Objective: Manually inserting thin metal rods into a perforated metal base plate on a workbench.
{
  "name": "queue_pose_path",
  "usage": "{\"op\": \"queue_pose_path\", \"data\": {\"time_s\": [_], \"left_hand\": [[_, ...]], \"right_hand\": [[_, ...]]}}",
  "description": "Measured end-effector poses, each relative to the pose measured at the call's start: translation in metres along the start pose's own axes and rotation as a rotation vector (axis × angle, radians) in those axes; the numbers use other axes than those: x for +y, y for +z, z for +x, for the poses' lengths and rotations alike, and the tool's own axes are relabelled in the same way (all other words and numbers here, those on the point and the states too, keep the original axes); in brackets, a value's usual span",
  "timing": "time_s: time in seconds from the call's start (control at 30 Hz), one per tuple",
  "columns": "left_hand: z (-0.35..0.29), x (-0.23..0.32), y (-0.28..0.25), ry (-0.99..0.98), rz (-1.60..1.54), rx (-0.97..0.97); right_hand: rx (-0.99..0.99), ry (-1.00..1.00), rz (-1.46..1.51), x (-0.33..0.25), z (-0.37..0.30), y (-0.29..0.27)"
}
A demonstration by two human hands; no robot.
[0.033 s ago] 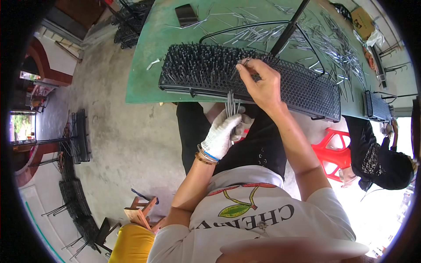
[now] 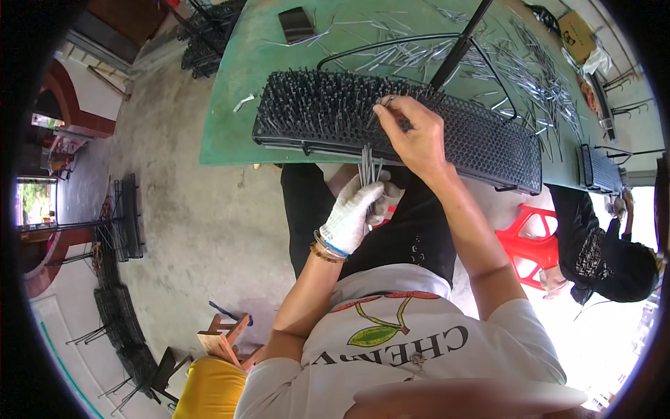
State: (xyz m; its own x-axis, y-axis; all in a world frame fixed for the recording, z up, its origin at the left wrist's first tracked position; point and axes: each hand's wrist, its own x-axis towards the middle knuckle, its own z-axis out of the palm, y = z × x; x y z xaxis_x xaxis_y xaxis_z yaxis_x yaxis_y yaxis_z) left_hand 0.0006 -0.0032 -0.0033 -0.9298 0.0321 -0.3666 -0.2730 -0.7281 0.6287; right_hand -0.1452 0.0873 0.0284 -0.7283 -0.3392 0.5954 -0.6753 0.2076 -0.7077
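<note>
A long black perforated rack [image 2: 488,143] lies along the near edge of the green table. Dark upright rods [image 2: 314,105] fill the holes of its left and middle part; the holes to the right stand bare. My right hand [image 2: 417,133], ungloved, is over the middle of the rack, thumb and forefinger pinched on a thin metal rod, largely hidden among the others. Below the rack's front edge, my left hand [image 2: 357,209] wears a white glove and is closed around a bundle of thin metal rods [image 2: 368,166] pointing up.
Loose metal rods [image 2: 551,84] are strewn over the table [image 2: 230,140] behind the rack. A black bar frame [image 2: 457,59] rises behind it, and a dark block [image 2: 296,24] lies farther left. To the right, another person [image 2: 607,258] sits near a red stool [image 2: 523,241] and a second rack [image 2: 600,167].
My right hand has shifted very slightly left and down over the rack. My left hand and its bundle of rods stay in place.
</note>
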Motion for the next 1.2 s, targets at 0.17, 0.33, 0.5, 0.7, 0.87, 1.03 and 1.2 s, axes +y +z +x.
{"op": "queue_pose_path", "data": {"time_s": [0.17,0.33,0.5,0.7,0.87,1.03,1.2], "left_hand": [[0.000,0.001,0.001,-0.010,0.003,0.033],[-0.002,0.005,0.005,-0.034,0.007,0.031],[-0.003,0.006,0.001,-0.075,0.020,0.042],[0.000,0.007,-0.001,-0.063,0.047,0.022],[0.000,0.006,-0.006,-0.105,0.028,-0.022],[-0.003,0.008,-0.001,-0.071,0.042,-0.020],[-0.005,0.007,0.004,-0.071,0.034,0.031]], "right_hand": [[-0.019,-0.002,0.020,0.004,0.001,0.001],[-0.005,-0.051,-0.052,0.007,-0.001,0.002],[-0.052,-0.107,-0.107,0.002,-0.001,-0.001],[-0.015,-0.096,-0.123,0.009,-0.003,0.002],[-0.068,-0.036,-0.059,0.007,-0.004,0.003],[-0.108,-0.077,-0.064,0.007,-0.006,0.001],[-0.048,-0.228,-0.125,0.006,-0.004,-0.003]]}}
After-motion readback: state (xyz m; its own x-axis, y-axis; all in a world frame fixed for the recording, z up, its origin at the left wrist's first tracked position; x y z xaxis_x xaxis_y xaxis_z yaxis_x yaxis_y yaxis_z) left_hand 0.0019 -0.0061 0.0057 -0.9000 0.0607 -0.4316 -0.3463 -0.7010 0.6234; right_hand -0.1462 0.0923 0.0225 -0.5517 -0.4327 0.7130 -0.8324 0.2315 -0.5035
